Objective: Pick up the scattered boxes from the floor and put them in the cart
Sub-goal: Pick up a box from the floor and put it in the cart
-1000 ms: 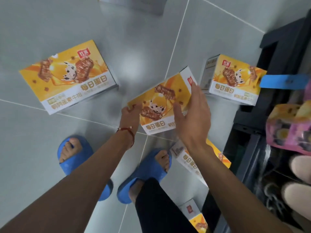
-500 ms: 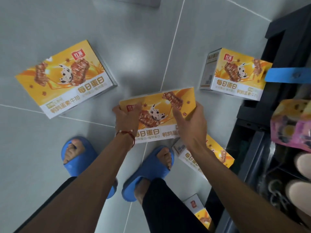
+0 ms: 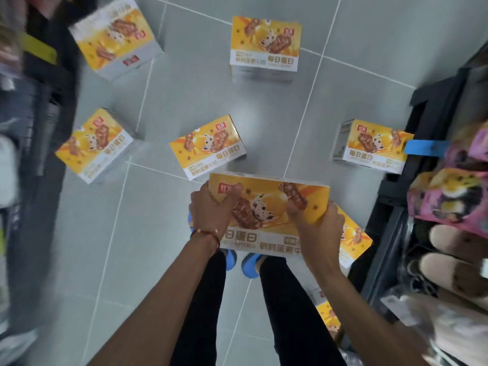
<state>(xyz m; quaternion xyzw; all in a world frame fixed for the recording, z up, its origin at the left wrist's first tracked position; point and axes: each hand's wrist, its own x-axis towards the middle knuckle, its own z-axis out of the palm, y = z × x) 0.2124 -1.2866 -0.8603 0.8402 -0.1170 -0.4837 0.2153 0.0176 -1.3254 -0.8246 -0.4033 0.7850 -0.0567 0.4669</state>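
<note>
The left hand and right hand each curl round one end of the yellow snack box, thumbs on its printed face — a two-sided grip that probably keeps it level for carrying. It hangs between them, above the blue slippers — other boxes lie scattered on the tiled floor beyond

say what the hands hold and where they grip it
One yellow box: the left hand grips its left end, the right hand its right end.

Bright even light, ceiling glare on floor tiles, edges motion-blurred, warped
</note>
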